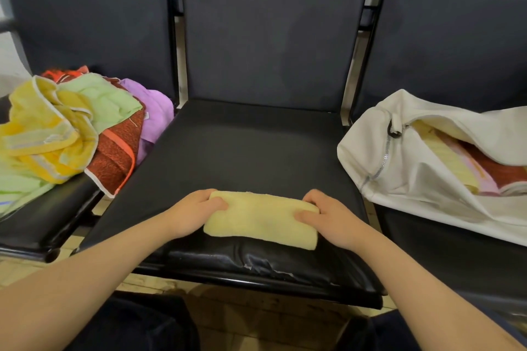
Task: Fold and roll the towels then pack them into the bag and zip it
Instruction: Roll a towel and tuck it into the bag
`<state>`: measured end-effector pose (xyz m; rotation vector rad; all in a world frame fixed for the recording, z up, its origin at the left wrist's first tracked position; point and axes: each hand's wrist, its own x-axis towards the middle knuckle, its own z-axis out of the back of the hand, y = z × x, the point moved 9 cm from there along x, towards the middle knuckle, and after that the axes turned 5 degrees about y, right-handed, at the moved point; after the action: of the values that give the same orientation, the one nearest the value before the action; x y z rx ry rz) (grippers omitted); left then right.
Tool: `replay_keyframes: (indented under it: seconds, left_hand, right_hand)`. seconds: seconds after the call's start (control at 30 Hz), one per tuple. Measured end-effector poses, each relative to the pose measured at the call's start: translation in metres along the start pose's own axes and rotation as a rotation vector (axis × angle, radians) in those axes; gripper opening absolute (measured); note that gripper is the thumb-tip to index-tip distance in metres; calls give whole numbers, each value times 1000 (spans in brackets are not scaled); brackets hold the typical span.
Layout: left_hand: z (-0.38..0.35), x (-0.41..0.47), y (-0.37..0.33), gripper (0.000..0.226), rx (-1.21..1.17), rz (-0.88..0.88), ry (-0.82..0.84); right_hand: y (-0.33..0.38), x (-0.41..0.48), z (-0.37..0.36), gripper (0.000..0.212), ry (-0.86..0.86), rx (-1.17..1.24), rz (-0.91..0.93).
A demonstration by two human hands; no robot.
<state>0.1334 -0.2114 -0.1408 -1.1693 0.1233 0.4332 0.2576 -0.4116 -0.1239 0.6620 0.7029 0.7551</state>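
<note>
Left hand [194, 212]: fingers curled round 9 o'clock end of pale yellow towel [261, 218].
Right hand [328, 218]: gripping 3 o'clock end, thumb on top.
Pale yellow towel: compact bundle, crosswise at 6 o'clock edge of black seat [242, 151].
White bag [399, 174]: at 3 o'clock, unzipped, towels inside.
Towel pile [71, 128]: at 9 o'clock, loose.

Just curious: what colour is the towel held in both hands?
The towel is plain pale yellow, as the head view shows.
</note>
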Motion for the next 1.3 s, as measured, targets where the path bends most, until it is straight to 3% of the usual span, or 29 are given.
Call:
replay_keyframes:
  seconds: [0.1, 0.2, 0.3, 0.37, 0.5, 0.63, 0.73, 0.8, 0.87, 1.03, 1.17, 1.3]
  left_hand:
    - [5, 6, 7, 20, 146, 111, -97]
    - [14, 6, 7, 39, 540, 266, -240]
    - [18, 9, 11, 56, 735, 383, -241]
    - [14, 14, 15, 63, 547, 381, -214]
    - [7, 16, 19, 56, -46, 416, -222]
    - [-2, 21, -8, 46, -501, 269, -195]
    - [-1, 23, -50, 27, -419, 131, -143]
    - [-4, 23, -84, 24, -343, 63, -48]
    - [-11, 22, -118, 23, -253, 10, 42]
    - [-26, 25, -177, 25, -147, -78, 112]
    - [-28, 33, -199, 30, -189, -81, 37]
    - [-44, 44, -225, 30, -289, -106, 14]
  right_hand:
    - [-9, 4, -1, 22, -59, -23, -31]
    - [-12, 9, 1, 24, -147, -188, -73]
    - [-10, 18, -8, 34, -80, -234, -52]
    - [-10, 22, -15, 32, 0, -260, -36]
    - [-9, 20, -13, 26, 27, -199, -42]
    - [-3, 13, -12, 25, 78, -109, -55]
    - [3, 8, -5, 27, 96, -34, -29]
    - [15, 0, 0, 67, 93, 181, 24]
    - [30, -8, 3, 80, 100, 424, 101]
    - [43, -23, 19, 60, 41, 655, 160]
    - [39, -41, 46, 15, -75, 778, 118]
    - [31, -59, 80, 16, -131, 823, 71]
